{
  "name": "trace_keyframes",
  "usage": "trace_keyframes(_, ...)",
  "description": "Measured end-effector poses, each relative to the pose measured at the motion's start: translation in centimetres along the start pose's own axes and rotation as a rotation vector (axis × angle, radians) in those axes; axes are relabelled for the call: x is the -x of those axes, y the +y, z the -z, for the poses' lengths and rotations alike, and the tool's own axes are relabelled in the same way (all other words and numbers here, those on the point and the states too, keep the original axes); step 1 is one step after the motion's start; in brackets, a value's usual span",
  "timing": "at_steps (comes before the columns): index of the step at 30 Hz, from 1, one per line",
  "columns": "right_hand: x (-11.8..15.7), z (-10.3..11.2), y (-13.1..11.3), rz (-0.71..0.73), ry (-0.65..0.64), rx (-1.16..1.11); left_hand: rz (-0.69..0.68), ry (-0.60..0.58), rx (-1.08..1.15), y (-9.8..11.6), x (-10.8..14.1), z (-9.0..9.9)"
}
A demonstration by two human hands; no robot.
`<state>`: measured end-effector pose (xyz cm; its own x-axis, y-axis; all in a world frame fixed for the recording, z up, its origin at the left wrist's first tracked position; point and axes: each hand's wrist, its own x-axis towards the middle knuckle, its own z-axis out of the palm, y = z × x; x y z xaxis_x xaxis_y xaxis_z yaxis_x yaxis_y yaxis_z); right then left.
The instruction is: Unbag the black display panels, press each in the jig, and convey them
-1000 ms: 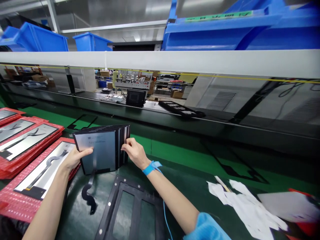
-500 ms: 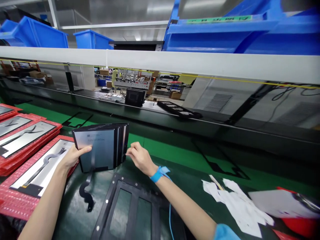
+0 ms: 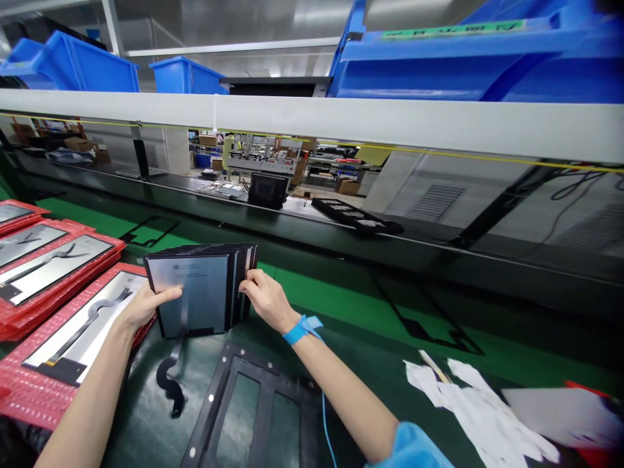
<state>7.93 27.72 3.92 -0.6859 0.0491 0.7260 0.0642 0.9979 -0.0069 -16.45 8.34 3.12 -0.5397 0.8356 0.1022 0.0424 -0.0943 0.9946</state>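
Note:
My left hand grips a fanned stack of display panels by its left side, thumb across the silvery face of the nearest one. The stack stands upright on the dark green mat, its right edges spread apart. A flex cable hangs from the front panel and curls on the mat. At the right edges, my right hand has its fingers pinched close against the panels; what lies between the fingertips is too small to make out. A blue wrist strap circles my right wrist. Below the stack lies a black frame with rectangular openings.
More panels with flex cables lie on red bubble-wrap bags at the left. A white cloth and a pale stick are at the right. Blue bins stand on the shelf above. A black tray rests beyond the bench.
My right hand has moved slightly left and up against the stack's right edges. More panel edges show fanned apart. My left hand keeps its hold.

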Motion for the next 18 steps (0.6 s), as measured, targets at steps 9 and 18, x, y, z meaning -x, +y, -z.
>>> trace_keyframes(9, 0.1, 5.4, -3.2, -0.042, 0.099, -0.168, -0.018, -0.034, -0.043, -0.5, 0.2, 0.0)
trace_keyframes(18, -12.3, 4.7, -8.0, -0.115, 0.194, 0.031, -0.105, -0.163, -0.192, 0.3, 1.4, -1.5)
